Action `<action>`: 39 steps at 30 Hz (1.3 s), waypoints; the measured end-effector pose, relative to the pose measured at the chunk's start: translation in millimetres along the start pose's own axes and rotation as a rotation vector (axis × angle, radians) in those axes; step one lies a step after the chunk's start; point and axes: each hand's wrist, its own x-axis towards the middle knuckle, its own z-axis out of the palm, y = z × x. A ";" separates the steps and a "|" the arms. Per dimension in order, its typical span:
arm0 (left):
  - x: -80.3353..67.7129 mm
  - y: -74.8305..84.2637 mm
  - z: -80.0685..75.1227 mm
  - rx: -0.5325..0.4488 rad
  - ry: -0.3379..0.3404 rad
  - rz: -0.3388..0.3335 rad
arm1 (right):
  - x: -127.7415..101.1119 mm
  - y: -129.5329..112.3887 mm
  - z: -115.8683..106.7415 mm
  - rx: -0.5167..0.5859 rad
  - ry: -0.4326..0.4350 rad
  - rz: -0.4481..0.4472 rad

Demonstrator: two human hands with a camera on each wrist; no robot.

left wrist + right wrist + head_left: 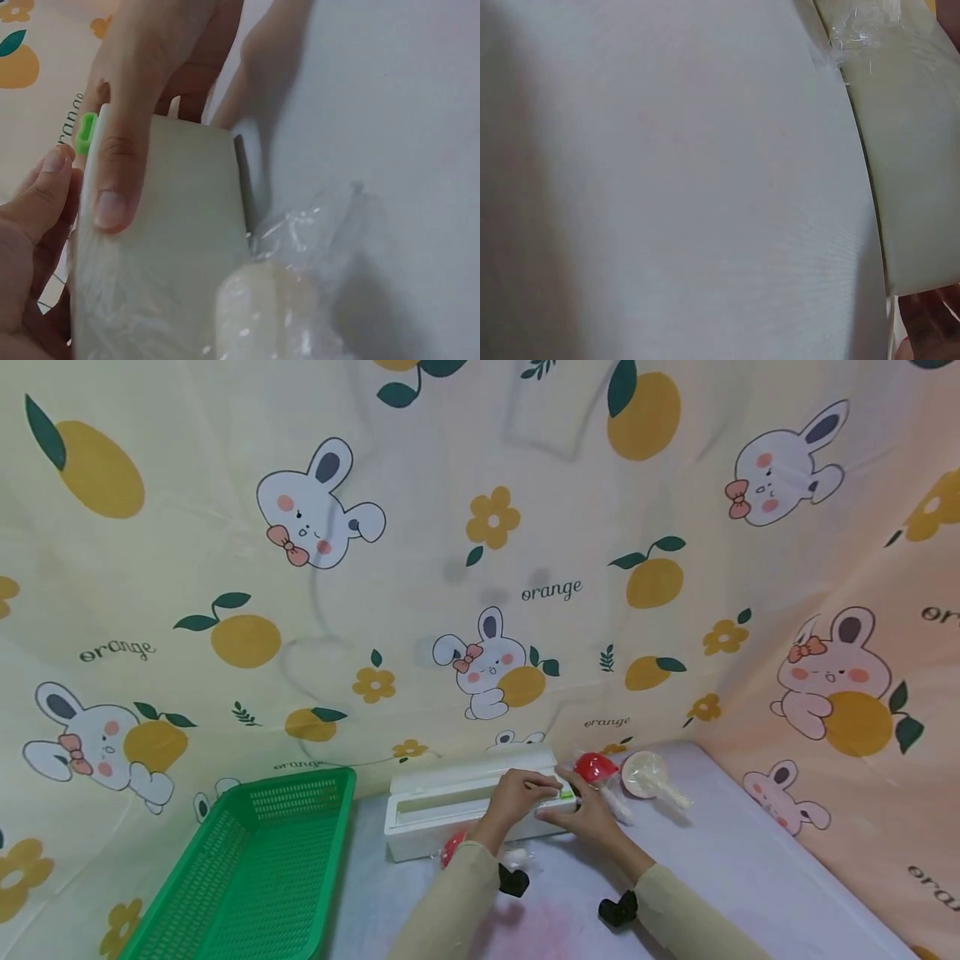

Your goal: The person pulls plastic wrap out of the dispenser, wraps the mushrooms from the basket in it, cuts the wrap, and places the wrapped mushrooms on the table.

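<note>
A long white dispenser box (450,806) lies at the back of the table, its lid raised. My left hand (517,795) curls over the box's right end, beside a small green slider (567,793). My right hand (583,817) holds the same end from the front. In the left wrist view a thumb (112,172) lies flat on the box (172,247), another thumb (45,195) sits next to the green slider (86,133), and a film-wrapped pale item (270,300) lies against the box. The right wrist view shows only the box wall (915,187) and blurred table.
A green slotted basket (255,868) stands at the left. Behind the box's right end lie a film-wrapped red item (596,768) and a wrapped cream scoop (645,774). Another red item (452,847) lies under my left forearm. Printed cloth walls close in the back and right.
</note>
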 end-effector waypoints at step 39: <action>-0.4 -0.1 6.0 0.155 -0.020 -0.094 | -0.9 -1.2 -2.0 0.010 -0.049 0.008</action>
